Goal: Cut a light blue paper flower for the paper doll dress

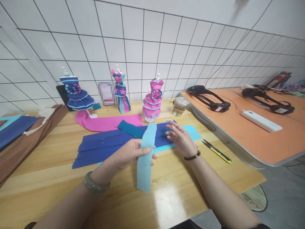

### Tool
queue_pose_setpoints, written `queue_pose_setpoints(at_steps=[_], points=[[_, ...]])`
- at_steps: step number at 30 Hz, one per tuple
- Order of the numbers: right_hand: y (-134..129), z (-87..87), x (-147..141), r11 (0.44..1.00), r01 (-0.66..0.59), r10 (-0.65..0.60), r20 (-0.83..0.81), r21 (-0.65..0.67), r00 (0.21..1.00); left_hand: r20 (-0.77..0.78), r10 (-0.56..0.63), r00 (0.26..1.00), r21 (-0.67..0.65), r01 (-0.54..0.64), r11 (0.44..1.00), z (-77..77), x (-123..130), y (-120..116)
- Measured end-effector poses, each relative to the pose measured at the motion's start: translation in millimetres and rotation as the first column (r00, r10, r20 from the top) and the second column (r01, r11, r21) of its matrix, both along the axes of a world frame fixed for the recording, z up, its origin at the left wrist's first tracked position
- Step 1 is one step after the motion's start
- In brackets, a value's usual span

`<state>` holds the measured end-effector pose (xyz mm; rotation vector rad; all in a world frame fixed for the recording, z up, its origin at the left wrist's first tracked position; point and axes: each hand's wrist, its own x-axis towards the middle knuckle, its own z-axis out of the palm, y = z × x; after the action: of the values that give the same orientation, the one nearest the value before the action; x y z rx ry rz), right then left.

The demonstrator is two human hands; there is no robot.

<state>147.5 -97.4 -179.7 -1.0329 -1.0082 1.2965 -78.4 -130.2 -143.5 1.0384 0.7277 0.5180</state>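
My left hand [133,152] pinches a light blue fabric strip [144,171] between thumb and fingers, holding it upright above the table. To its right, my right hand [179,137] is raised with its fingers apart and nothing in them. Beneath both hands lie dark blue fabric pieces [95,149], with a light blue piece [192,131] partly under them. A teal strip [131,128] rests on top of the dark blue cloth. Behind these is a long pink fabric piece [111,122].
Small dress forms stand along the wall: one in a blue dress [79,98], one multicoloured [121,90], one pink [152,101]. A lidded glass [180,106] is beside them. Yellow-handled snips [218,152] lie at right. Headsets [209,98] and a white power bank [260,121] occupy the orange table [240,136].
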Motion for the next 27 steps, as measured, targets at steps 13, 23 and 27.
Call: queue_pose_setpoints(at_steps=[13, 23, 27], points=[[-40, -9.5, -47, 0.594, -0.586, -0.096, 0.771, 0.552, 0.630, 0.052, 0.436, 0.898, -0.019, -0.436, 0.900, 0.5, -6, 11], [-44, -5.0, -47, 0.548, -0.602, -0.029, 0.733, 0.581, 0.680, 0.028, 0.371, 0.928, 0.030, -0.372, 0.928, -6.6, -7, 13], [-44, -5.7, -46, 0.568, -0.601, 0.013, 0.724, 0.562, 0.690, 0.008, 0.368, 0.930, 0.026, -0.368, 0.930, -5.4, -7, 14]])
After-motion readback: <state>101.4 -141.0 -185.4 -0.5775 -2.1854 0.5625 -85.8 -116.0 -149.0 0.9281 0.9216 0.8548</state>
